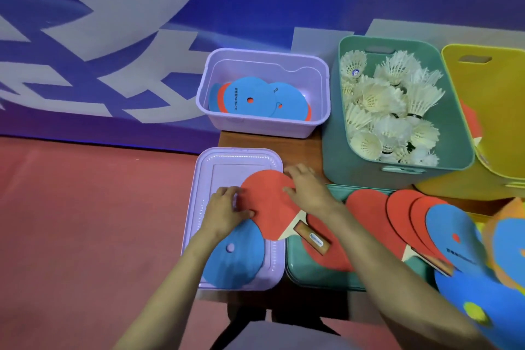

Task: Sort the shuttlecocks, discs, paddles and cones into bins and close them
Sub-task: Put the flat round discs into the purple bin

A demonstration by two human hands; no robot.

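- The left hand [227,206] and right hand [308,189] each pinch an edge of a red paddle [270,207], which lies on the purple lid [216,167] partly over a blue disc [233,258].
- Seemingly done: discs [250,96] lie in the purple bin [255,129] and shuttlecocks [383,105] in the green bin [341,156].
- Left to do: the other paddles [369,207] on the green lid [312,278] are unsorted, and no bin is closed.

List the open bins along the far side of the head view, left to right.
purple bin holding blue discs → green bin full of shuttlecocks → yellow bin
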